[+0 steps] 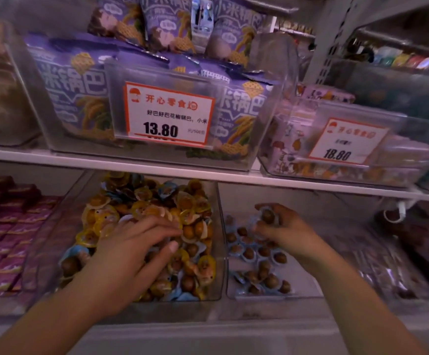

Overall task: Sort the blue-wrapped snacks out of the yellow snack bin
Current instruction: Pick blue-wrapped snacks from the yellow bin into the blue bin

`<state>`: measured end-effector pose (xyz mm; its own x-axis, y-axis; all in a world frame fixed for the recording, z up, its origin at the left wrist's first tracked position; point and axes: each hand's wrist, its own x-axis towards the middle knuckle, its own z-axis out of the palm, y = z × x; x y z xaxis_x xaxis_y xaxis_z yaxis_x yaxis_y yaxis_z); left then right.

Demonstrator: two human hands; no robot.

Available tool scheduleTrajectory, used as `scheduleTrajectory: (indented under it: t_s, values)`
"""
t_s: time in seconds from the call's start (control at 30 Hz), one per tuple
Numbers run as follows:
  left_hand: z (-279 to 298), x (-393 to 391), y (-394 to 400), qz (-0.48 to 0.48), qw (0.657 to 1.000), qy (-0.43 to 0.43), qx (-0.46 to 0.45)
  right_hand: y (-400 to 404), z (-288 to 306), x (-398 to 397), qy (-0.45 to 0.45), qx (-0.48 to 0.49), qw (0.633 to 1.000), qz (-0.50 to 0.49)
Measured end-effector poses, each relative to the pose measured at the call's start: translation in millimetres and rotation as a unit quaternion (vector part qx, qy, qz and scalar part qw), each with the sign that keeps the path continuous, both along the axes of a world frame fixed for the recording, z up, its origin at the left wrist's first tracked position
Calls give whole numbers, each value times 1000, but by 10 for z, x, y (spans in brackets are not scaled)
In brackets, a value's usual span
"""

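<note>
Fingers of your left hand (131, 254) spread flat, pressing into the yellow-wrapped pile in the yellow snack bin (220, 252), where a few blue wrappers still show. Your right hand (282, 226) curls round a blue-wrapped snack (267, 216), over the neighbouring bin (234, 294) of blue-wrapped ones.

white shelf (285, 329), two clear bins (221, 252) side by side

Snack shop: price tags (168, 114) on shelved clear bins (267, 119).
</note>
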<state>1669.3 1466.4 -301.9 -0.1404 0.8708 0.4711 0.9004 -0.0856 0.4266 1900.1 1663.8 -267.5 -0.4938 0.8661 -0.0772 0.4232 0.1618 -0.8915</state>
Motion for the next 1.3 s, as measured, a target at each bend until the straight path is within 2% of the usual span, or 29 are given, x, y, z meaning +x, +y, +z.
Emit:
scheduleTrajectory:
  t_s: [0.07, 0.1, 0.17, 0.2, 0.27, 0.37, 0.47, 0.57, 0.7, 0.8, 0.93, 1.03, 1.13, 1.2, 1.3]
  values:
    - [-22, -4, -8, -7, 1000, 12, -8, 145, -186, 104, -100, -5, 995, 31]
    - [-21, -8, -9, -8, 1000, 13, -6, 199, -267, 126, -145, 25, 988, 37]
    - [18, -29, -20, -1, 1000, 6, 10, 277, -348, 114, -224, 138, 965, 15]
    - [49, -56, -36, 2, 1000, 6, 22, 304, -348, 92, -225, 187, 956, -10]
    - [111, -161, -109, 12, 999, 27, 44, 310, -326, 26, -136, 230, 963, -45]
    - [180, -411, -332, 52, 996, 59, 49, 83, -218, -195, 18, 237, 971, -36]
    - [187, -591, -615, 96, 992, 70, 44, -351, -121, -516, 49, 369, 927, 45]
    - [110, -675, -838, 114, 988, 106, 9, -815, -132, -843, 49, 460, 864, 200]
    - [-2, -778, -1034, 132, 976, 166, -57, -1300, -272, -1191, -23, 441, 821, 362]
    - [-54, -790, -1090, 149, 961, 203, -116, -1401, -384, -1388, -93, 381, 814, 429]
    - [-22, -823, -1088, 156, 958, 198, -136, -1165, -366, -1461, -90, 383, 825, 405]
    - [-7, -849, -1084, 141, 970, 146, -133, -973, -376, -1409, -109, 419, 820, 375]
    - [6, -851, -1104, 136, 975, 112, -136, -834, -385, -1344, -184, 463, 807, 318]
    - [-1, -823, -1112, 146, 966, 155, -149, -804, -379, -1321, -204, 479, 805, 285]
    - [-23, -714, -1078, 177, 930, 263, -187, -922, -371, -1339, -142, 525, 799, 257]
